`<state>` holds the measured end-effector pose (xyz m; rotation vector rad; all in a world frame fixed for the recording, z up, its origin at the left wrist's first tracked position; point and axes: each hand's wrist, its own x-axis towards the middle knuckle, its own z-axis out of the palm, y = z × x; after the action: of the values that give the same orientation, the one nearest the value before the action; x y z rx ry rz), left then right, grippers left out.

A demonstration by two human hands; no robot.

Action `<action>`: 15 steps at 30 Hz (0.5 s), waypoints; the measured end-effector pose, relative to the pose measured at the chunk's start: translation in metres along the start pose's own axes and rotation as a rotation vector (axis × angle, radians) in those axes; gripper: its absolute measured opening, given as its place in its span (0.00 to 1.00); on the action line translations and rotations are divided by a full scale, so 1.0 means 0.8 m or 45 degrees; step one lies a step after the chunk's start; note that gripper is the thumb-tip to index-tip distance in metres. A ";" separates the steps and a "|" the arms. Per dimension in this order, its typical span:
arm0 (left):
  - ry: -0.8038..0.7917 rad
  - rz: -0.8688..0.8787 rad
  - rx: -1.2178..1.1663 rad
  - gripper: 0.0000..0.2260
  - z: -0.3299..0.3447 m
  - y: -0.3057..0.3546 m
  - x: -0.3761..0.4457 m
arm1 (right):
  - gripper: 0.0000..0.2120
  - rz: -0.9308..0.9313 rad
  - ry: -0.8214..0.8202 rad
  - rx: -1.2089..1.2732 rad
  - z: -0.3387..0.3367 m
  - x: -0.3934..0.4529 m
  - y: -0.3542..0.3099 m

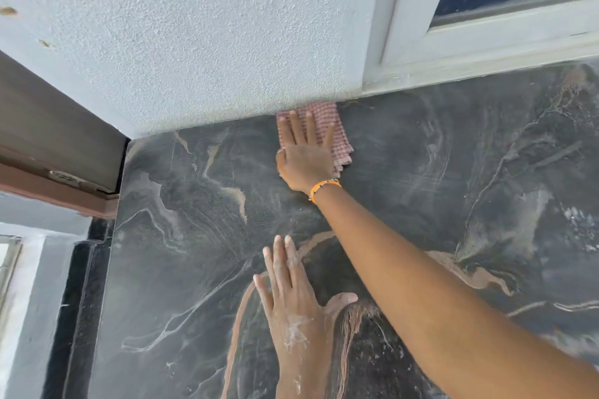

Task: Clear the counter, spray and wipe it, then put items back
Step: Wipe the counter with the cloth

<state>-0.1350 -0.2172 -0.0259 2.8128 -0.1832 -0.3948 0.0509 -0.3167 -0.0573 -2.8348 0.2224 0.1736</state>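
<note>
The dark marbled stone counter (201, 204) fills most of the view, with pale smeared streaks across it. A pink-and-white checked cloth (327, 120) lies flat at the counter's far edge, against the white textured wall. My right hand (303, 155), with an orange band at the wrist, presses on the cloth with straight fingers. My left hand (291, 295) rests flat on the counter nearer to me, fingers spread, with white residue on its skin.
A white window frame (405, 42) meets the counter at the back right. A brown wooden frame (55, 139) borders the counter's left end, where the stone drops off to a lower dark ledge (77, 301).
</note>
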 end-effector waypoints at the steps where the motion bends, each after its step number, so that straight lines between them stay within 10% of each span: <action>1: -0.008 -0.024 -0.020 0.53 0.002 -0.010 -0.010 | 0.29 -0.099 -0.035 -0.018 0.006 0.003 -0.021; 8: -0.117 -0.317 -0.071 0.62 0.010 -0.057 -0.052 | 0.28 -0.722 -0.135 -0.096 0.032 -0.098 -0.054; 15: -0.142 -0.172 -0.003 0.65 0.009 -0.061 -0.057 | 0.27 -0.127 0.055 -0.077 -0.017 -0.099 0.140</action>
<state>-0.1768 -0.1655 -0.0358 2.8113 -0.0157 -0.5828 -0.0443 -0.4159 -0.0643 -2.9040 0.0861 0.0990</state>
